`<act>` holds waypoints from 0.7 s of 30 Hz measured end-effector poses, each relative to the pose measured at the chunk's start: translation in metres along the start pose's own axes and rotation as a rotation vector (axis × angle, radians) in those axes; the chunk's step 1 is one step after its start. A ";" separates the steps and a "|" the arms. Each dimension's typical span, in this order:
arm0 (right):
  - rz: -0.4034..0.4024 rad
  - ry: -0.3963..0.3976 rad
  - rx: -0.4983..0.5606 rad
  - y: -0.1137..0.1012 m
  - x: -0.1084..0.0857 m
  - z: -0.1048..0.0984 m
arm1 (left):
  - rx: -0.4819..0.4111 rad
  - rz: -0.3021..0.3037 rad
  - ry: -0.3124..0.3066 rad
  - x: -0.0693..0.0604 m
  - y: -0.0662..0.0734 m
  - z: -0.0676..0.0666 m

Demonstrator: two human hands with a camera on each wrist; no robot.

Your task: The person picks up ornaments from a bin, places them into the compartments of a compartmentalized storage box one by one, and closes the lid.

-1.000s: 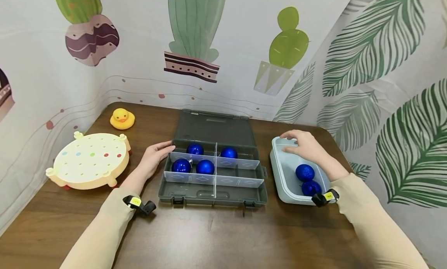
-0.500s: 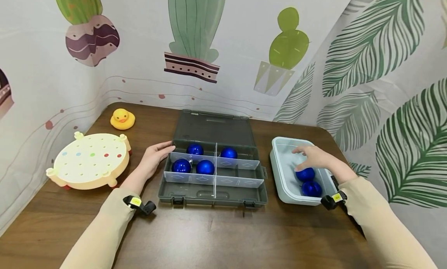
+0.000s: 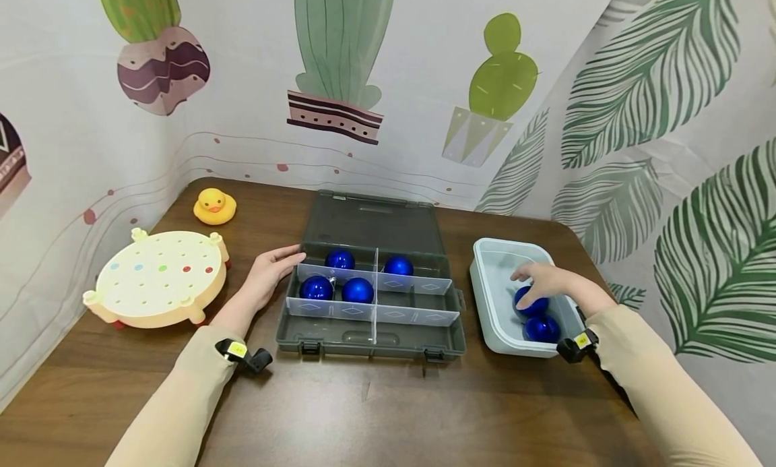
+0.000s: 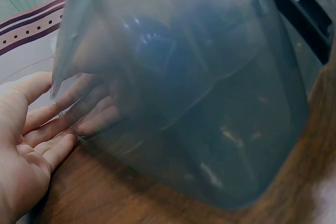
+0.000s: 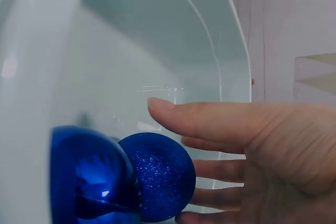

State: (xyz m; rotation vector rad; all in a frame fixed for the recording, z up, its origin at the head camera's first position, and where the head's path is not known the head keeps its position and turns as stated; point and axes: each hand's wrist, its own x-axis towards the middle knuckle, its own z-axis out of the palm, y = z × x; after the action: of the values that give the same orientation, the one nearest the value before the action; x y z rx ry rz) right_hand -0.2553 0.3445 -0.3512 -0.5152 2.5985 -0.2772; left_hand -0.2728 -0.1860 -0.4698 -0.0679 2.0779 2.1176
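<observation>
My right hand (image 3: 541,283) reaches into a pale blue tub (image 3: 481,305). Its fingers lie along the far side of a glittery blue ball (image 5: 160,177), while the thumb (image 5: 181,118) stands apart from it, above. A shiny blue ball (image 5: 92,177) sits against the glittery one. My left hand (image 3: 267,275) rests its fairly straight fingers at the back left corner of a grey divided case (image 3: 339,329), whose lid lies back. In the left wrist view those fingers show partly through the see-through wall. Several blue balls, such as a matte one (image 3: 358,290), sit in the case's compartments.
A cream pegboard toy (image 3: 159,278) on short legs stands to the left of my left arm. Behind it sits a yellow rubber duck (image 3: 215,206). Patterned cloth (image 3: 242,69) rises behind the brown table (image 3: 364,420).
My right hand has moved from the tub's back rim down and toward the front right, and now has its fingers by the glittery ball. The left hand has stayed at the case's corner.
</observation>
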 end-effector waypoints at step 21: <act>0.030 -0.063 -0.094 0.002 0.007 0.006 | 0.010 -0.002 0.001 0.000 0.000 0.000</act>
State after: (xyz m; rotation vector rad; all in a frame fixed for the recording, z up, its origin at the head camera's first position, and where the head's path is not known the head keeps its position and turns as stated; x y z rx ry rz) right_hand -0.2585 0.3429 -0.3598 -0.5082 2.5644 -0.1274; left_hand -0.2725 -0.1861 -0.4702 -0.0699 2.0873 2.1068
